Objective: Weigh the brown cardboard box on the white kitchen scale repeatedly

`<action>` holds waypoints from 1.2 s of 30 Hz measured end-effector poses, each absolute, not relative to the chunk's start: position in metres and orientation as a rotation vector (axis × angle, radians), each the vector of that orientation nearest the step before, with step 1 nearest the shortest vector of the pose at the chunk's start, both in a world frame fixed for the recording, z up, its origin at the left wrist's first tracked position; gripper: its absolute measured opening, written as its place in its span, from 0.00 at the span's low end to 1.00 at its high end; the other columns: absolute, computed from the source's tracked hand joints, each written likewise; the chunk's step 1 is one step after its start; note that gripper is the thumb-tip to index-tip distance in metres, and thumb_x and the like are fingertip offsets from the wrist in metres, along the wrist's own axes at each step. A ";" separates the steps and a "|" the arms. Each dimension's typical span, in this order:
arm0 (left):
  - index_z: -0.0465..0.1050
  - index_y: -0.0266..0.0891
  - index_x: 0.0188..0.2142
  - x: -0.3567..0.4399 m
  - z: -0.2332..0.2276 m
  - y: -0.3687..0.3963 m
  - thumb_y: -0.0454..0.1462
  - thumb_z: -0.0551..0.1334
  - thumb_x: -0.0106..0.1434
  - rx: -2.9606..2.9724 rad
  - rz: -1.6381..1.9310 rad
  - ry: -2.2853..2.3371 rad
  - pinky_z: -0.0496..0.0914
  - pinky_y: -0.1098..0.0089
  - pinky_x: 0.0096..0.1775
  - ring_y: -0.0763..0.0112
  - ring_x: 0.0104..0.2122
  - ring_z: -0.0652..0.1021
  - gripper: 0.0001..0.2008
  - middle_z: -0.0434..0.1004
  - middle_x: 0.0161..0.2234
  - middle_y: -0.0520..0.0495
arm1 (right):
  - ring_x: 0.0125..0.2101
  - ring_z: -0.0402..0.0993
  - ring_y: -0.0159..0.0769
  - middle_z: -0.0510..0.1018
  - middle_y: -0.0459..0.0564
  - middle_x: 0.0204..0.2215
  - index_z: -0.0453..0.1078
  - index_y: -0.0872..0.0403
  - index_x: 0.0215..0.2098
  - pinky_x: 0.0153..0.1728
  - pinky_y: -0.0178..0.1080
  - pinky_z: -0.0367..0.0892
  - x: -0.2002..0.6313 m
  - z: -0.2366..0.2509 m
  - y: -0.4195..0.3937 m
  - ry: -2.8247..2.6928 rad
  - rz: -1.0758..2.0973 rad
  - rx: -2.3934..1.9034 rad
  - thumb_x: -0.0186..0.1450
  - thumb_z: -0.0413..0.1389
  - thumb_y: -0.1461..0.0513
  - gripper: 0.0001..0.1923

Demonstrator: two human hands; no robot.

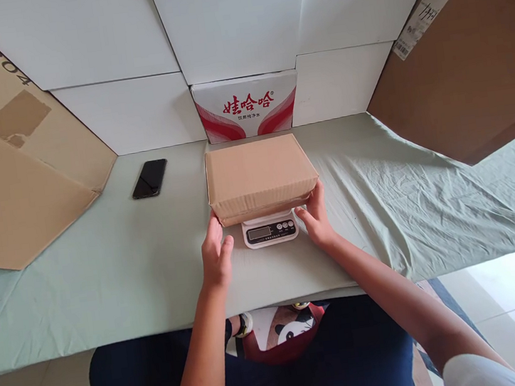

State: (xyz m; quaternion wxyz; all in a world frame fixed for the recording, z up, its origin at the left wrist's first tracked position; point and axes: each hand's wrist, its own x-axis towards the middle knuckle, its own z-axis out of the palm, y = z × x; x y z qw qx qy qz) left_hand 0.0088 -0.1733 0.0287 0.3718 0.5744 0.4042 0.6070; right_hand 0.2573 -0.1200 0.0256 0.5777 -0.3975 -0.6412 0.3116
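A plain brown cardboard box rests on a small white digital scale in the middle of the table; only the scale's front panel with its display and buttons shows. My left hand touches the box's near left corner with fingers spread. At the near right corner, my right hand has its fingertips against the box's lower edge. Neither hand wraps around the box.
A pale green cloth covers the table. A black phone lies at the back left. A red-and-white printed carton stands behind the box against white panels. Large cardboard sheets lean at the left and right.
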 end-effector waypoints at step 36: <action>0.55 0.44 0.74 0.001 0.020 -0.173 0.50 0.59 0.71 1.293 1.699 1.062 0.53 0.55 0.73 0.53 0.74 0.55 0.36 0.52 0.75 0.42 | 0.62 0.69 0.49 0.66 0.52 0.59 0.59 0.41 0.58 0.67 0.64 0.60 0.281 0.027 -0.098 -0.932 0.772 -0.954 0.63 0.53 0.49 0.26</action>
